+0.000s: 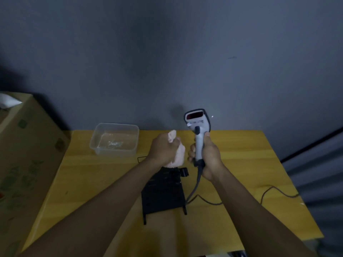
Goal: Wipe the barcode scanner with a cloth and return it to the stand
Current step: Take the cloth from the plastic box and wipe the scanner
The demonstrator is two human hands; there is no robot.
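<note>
A person's two bare forearms reach forward over a yellow wooden table (241, 164) set against a dark grey wall (167, 52).

The right hand (208, 158) is closed around the handle of a grey barcode scanner (198, 130), holding it upright above the table. The scanner's head is at the top, with its dark red window facing the camera and tilted slightly left. A grey cable (196, 184) runs down from the bottom of the handle, meets the table and trails off to the right as a thin dark line.

The left hand (163, 150) is closed in a fist around a bunched pale pink cloth (177, 156). Cloth shows above the fist and bulges out on its right side. The cloth is just beside the scanner's handle; whether it touches cannot be told.

Below the hands, a black stand (163, 195) sits on the middle of the table, slanted, with two thin legs pointing toward the camera. The scanner is off the stand, held above its far right corner.

At the far left of the table stands a clear plastic tub (115, 139) with something pale and unclear in the bottom. A large cardboard box (24, 154) stands to the left of the table
</note>
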